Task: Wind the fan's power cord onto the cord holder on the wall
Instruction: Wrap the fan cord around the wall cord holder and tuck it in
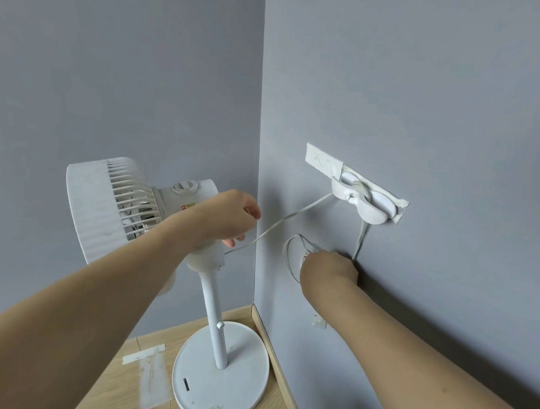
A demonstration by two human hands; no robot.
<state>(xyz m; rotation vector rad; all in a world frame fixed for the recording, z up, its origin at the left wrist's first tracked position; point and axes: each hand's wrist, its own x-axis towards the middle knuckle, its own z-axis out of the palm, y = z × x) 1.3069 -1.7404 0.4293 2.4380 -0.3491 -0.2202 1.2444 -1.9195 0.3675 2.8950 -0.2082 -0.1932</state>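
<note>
A white cord holder is taped to the grey wall on the right. The fan's white power cord passes over the holder's middle. One strand runs down and left from the holder to my left hand, which pinches it in front of the fan's motor housing. Another strand drops straight down from the holder to my right hand, which is closed on the cord with a loose loop sticking out to its left. The white pedestal fan stands in the corner, its head turned left.
The fan's round base rests on a wooden floor with a patch of tape to its left. Two grey walls meet in the corner behind the fan. A small white scrap sticks to the right wall below my right arm.
</note>
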